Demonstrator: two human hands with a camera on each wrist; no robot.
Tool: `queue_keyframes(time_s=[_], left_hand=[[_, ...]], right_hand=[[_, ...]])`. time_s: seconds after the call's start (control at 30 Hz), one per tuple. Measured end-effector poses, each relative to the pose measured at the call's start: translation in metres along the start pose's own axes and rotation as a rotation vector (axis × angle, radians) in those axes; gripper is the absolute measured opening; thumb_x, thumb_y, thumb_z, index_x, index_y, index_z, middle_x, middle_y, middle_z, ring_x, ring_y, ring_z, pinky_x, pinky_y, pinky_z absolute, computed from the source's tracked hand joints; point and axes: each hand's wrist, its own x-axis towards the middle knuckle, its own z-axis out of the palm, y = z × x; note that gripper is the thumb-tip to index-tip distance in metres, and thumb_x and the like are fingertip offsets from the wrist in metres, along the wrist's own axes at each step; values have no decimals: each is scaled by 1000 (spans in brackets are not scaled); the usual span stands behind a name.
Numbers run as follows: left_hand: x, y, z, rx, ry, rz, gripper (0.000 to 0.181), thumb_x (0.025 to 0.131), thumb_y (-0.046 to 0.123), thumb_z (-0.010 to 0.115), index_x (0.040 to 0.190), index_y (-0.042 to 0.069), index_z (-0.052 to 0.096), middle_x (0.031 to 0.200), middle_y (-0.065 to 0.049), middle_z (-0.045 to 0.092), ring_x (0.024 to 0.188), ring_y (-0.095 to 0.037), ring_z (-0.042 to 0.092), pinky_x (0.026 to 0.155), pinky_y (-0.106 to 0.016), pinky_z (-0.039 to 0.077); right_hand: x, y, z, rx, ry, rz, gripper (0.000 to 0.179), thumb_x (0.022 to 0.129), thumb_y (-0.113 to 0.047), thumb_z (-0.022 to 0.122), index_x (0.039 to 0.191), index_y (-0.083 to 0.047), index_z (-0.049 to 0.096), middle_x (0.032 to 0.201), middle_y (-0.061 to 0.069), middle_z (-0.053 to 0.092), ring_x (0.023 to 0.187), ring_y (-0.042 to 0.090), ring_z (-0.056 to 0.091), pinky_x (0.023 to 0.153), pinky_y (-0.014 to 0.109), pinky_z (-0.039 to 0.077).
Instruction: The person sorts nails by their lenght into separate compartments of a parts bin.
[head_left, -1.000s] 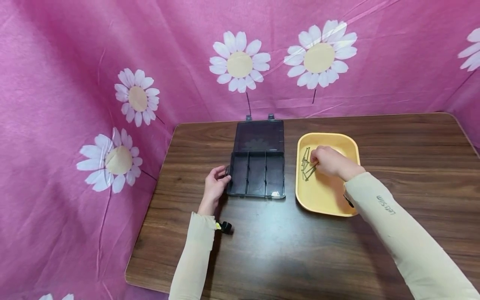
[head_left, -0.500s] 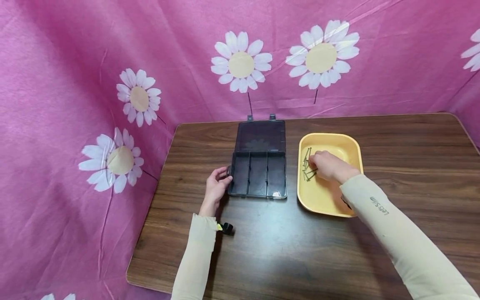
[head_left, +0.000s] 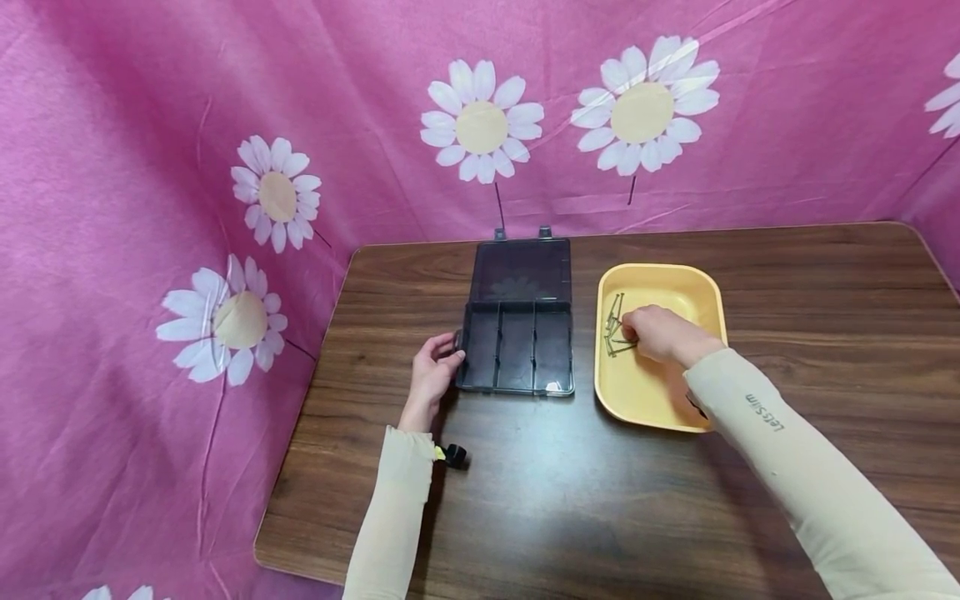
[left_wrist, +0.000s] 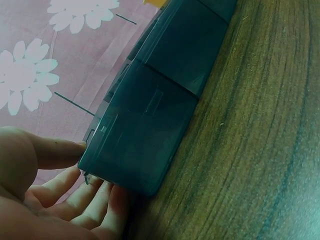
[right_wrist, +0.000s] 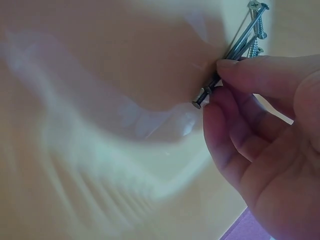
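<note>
A dark translucent compartment box (head_left: 516,348) lies on the table with its lid (head_left: 521,271) folded back. My left hand (head_left: 431,373) grips the box's left side; in the left wrist view the thumb (left_wrist: 60,152) meets its top edge and the fingers curl against its side. Right of the box is a yellow tray (head_left: 652,408). Inside it, several nails and screws (head_left: 614,312) lie by the left wall. My right hand (head_left: 663,332) reaches in; in the right wrist view, thumb and fingers pinch metal nails (right_wrist: 245,37). Exactly how many are between the fingertips is hidden.
All of this stands on a brown wood-grain table (head_left: 540,500). A pink cloth with daisies (head_left: 360,125) hangs behind and at the left. Below the left wrist is a small black wrist camera (head_left: 453,456).
The right hand stays in the tray, its fingertips shifting slightly among the nails. A lower nail has turned to lie flatter. The left hand keeps its place on the box.
</note>
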Motion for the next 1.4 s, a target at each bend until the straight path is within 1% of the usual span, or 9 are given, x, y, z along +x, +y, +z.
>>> queue_keyframes(time_s=[0.13,0.3,0.43,0.57,0.73,0.97,1.07,1.2,1.4], left_hand=[[0,-1,0,0,-2,7,39,79,-2,61,116,4,53,113,-19,58,73,-7,57,60,-23,45],[0,0,0,0,-12,4,39,79,-2,61,117,4,53,114,-20,57,73,-7,57,59,-22,44],[-1,1,-1,29,-11,-5,38,80,1,62,117,6,53,114,-17,57,75,-8,57,60,-22,44],[-1,2,-2,51,-6,-19,37,80,3,62,116,8,54,113,-14,58,79,-10,58,62,-22,44],[-1,2,-3,45,-12,-18,37,80,3,63,116,8,54,113,-14,58,79,-10,58,61,-22,45],[2,0,-2,34,-23,-5,39,80,2,62,117,7,53,114,-15,58,75,-5,57,60,-22,45],[3,0,-3,28,-29,-2,39,80,2,62,118,6,53,115,-15,58,77,-5,58,61,-23,46],[2,1,-3,33,-39,-5,40,80,3,62,119,8,53,117,-14,58,81,-7,59,63,-23,47],[3,1,-4,93,-42,1,39,82,6,61,121,7,54,118,-14,58,84,-8,59,63,-22,47]], right_hand=[[0,0,-1,-13,-20,11,25,58,13,46,66,-10,51,62,0,46,62,18,43,59,31,36],[-1,0,-3,8,-63,43,25,61,12,47,72,-9,54,65,2,49,64,19,45,60,32,38],[-2,0,-3,17,-92,65,23,64,11,50,75,-9,55,67,3,50,65,19,46,61,32,39],[-1,-1,-3,22,-104,70,20,63,8,54,74,-8,54,66,3,50,64,19,45,60,32,38],[-2,-1,-4,21,-105,79,17,63,5,57,72,-9,54,66,3,50,64,19,45,58,30,36],[-6,-1,-13,17,-59,64,13,65,2,57,70,-9,53,64,1,47,63,18,44,58,29,34],[-7,0,-17,14,-22,56,9,71,-4,59,69,-9,52,63,0,47,62,17,44,57,30,34],[-10,1,-23,15,24,48,11,77,-13,61,71,-9,54,63,0,49,61,17,45,57,31,35],[-16,3,-32,63,79,35,11,75,-12,64,75,-6,55,62,0,49,60,16,44,56,29,34]])
